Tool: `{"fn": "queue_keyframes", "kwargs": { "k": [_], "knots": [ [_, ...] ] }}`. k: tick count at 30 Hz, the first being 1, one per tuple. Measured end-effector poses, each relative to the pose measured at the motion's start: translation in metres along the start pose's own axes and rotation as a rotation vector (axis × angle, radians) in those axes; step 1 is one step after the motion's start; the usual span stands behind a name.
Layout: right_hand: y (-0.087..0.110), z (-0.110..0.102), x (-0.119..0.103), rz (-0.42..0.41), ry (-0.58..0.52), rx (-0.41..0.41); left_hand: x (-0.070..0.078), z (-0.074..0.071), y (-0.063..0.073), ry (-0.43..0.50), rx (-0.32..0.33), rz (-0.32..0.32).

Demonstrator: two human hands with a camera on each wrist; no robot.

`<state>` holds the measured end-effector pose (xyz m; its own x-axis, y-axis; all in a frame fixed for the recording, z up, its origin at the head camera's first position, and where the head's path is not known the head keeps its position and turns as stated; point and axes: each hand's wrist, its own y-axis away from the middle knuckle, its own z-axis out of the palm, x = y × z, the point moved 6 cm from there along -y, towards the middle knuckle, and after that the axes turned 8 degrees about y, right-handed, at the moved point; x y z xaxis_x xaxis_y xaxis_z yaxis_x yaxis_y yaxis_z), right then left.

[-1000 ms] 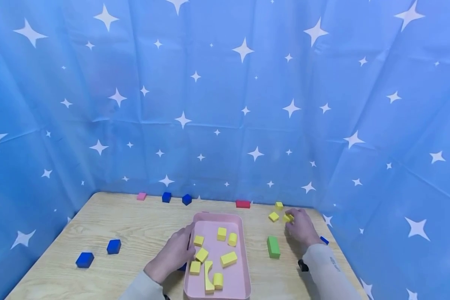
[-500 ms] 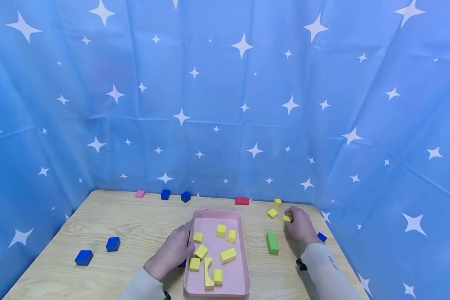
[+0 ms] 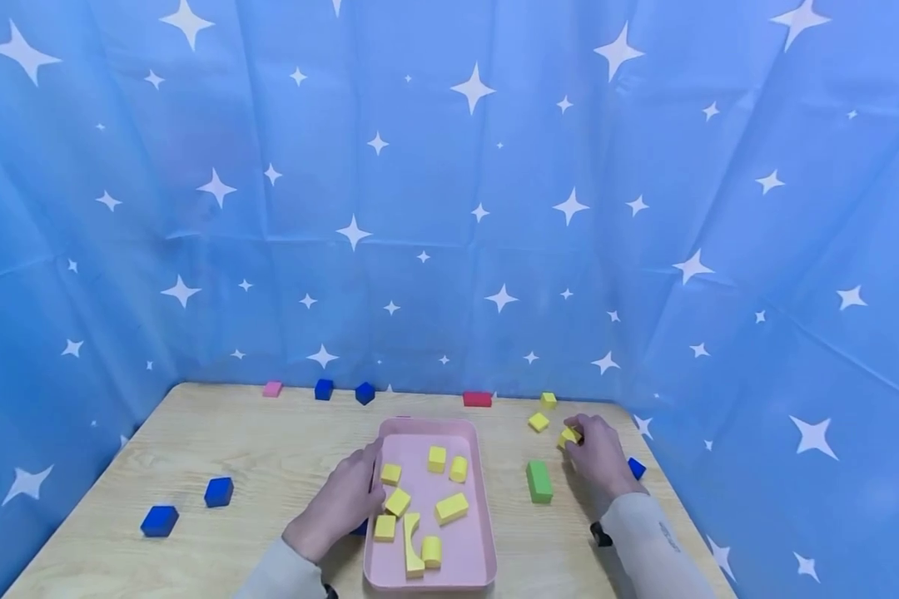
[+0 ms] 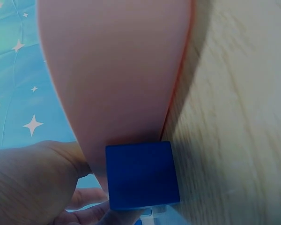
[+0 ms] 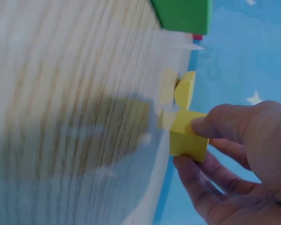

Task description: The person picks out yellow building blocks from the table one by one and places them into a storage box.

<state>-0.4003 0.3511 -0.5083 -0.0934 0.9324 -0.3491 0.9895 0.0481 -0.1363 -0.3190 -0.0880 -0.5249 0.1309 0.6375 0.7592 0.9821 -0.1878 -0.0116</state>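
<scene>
In the head view, my left hand (image 3: pixel 339 503) grips the left wall of a pink tray (image 3: pixel 487 532), with the thumb at the rim. Several yellow blocks lie inside the tray, among them an arch-shaped block (image 3: pixel 412 549) and a cylinder (image 3: pixel 431 551). A blue block (image 4: pixel 143 176) is beside the tray's outer wall, close to the left fingers in the left wrist view. At the table's right side, my right hand (image 3: pixel 601 456) pinches a yellow block (image 5: pixel 189 140) between thumb and fingers. Just beyond that block is a rounded yellow block (image 5: pixel 184 90).
A green block (image 3: pixel 539 482) lies between tray and right hand. Two yellow blocks, one of them (image 3: pixel 538 422) nearer, and a red block (image 3: pixel 477 399) are toward the back. Blue blocks (image 3: pixel 160 521) and a pink block (image 3: pixel 272 389) lie left; another blue block (image 3: pixel 636 468) is at the right edge.
The head view has shifted slightly, so the scene sits a little further left. More of the yellow block shows between my right fingers. My left hand keeps its place on the tray.
</scene>
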Motion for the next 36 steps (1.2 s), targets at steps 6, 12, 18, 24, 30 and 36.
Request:
{"fn": "queue_keyframes", "kwargs": {
  "k": [6,12,18,24,30,36],
  "knots": [
    [0.001,-0.009,-0.013,-0.002,0.006,0.008,0.001,-0.002,-0.003,0.01,0.002,0.01],
    [0.005,-0.019,-0.036,-0.025,-0.006,0.025,-0.001,-0.003,-0.006,-0.011,0.026,0.007],
    [0.015,-0.022,-0.06,-0.061,-0.023,0.027,-0.001,-0.005,-0.004,-0.008,0.032,0.009],
    [0.026,-0.021,-0.083,-0.073,-0.047,0.031,0.002,-0.006,-0.002,-0.004,0.026,0.032],
    [0.035,-0.021,-0.111,-0.149,-0.058,0.041,0.002,-0.004,0.0,0.009,0.022,0.028],
    [0.046,-0.015,-0.137,-0.206,-0.063,0.037,-0.003,0.0,-0.001,0.007,0.014,0.013]
  ]
}}
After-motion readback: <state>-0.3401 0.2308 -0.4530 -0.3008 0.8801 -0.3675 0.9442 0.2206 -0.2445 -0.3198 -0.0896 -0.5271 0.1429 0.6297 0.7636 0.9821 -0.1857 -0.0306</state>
